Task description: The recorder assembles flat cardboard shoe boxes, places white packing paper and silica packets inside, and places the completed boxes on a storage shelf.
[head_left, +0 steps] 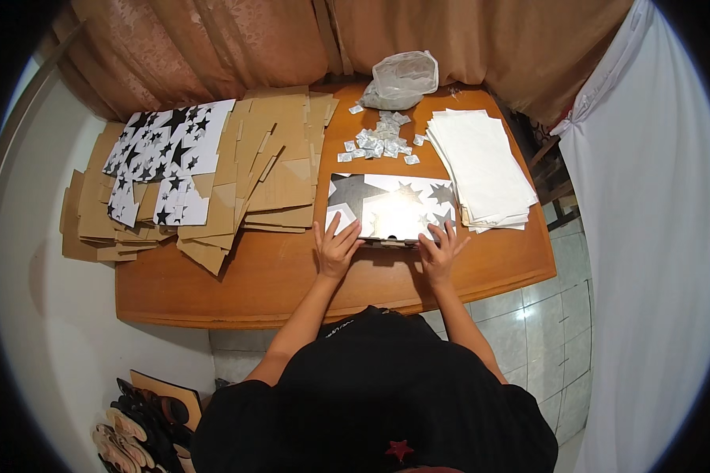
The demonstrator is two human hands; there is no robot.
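Observation:
A closed cardboard box with a white, black and grey star pattern lies on the wooden table in front of me, its lid shining with glare. My left hand grips the box's near left corner, fingers on the lid and thumb by the front side. At the near right corner, my right hand holds the box in the same way, with its fingers somewhat spread. A small dark notch shows in the middle of the front edge between both hands.
Flat brown cardboard blanks and star-printed blanks are stacked at the left. Small clear sachets lie beyond the box, before a plastic bag. White paper sheets are piled at the right. Sandals stand at lower left.

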